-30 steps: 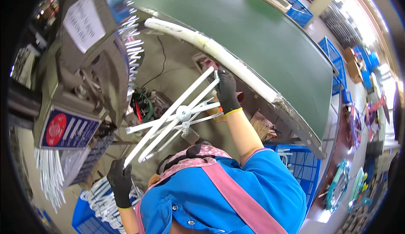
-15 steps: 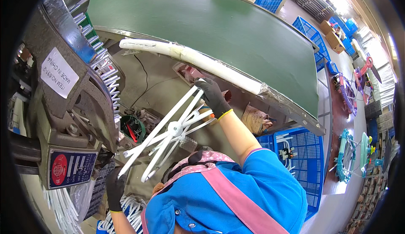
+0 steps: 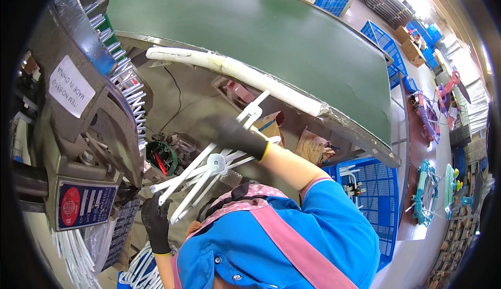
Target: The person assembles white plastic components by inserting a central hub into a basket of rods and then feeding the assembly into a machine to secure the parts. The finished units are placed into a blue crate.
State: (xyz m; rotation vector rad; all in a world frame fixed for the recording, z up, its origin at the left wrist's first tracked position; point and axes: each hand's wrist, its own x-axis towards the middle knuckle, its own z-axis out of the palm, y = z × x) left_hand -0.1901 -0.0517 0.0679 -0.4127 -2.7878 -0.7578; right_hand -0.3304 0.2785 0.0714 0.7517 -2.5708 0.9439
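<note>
A white folding tube frame (image 3: 197,185) with crossed legs and a round white hub (image 3: 216,163) lies slantwise in front of me. My left hand (image 3: 156,222), in a dark glove, is closed at the frame's lower left tube ends. Over the upper part of the tubes, my right hand (image 3: 237,135) is smeared by motion, and its fingers cannot be made out. The frame's upper end, with a white bracket (image 3: 252,112), sticks out beyond that hand toward the conveyor.
A grey machine (image 3: 78,148) with a row of metal pins stands at left. Ahead runs a green conveyor belt (image 3: 250,28) with a white padded edge (image 3: 235,69). A blue crate (image 3: 383,200) stands at right; white tubes (image 3: 143,268) are heaped lower left.
My right hand has left the frame's upper end and moved down and left over the tubes. My left hand has shifted right and slightly up. The upper end's bracket now shows.
</note>
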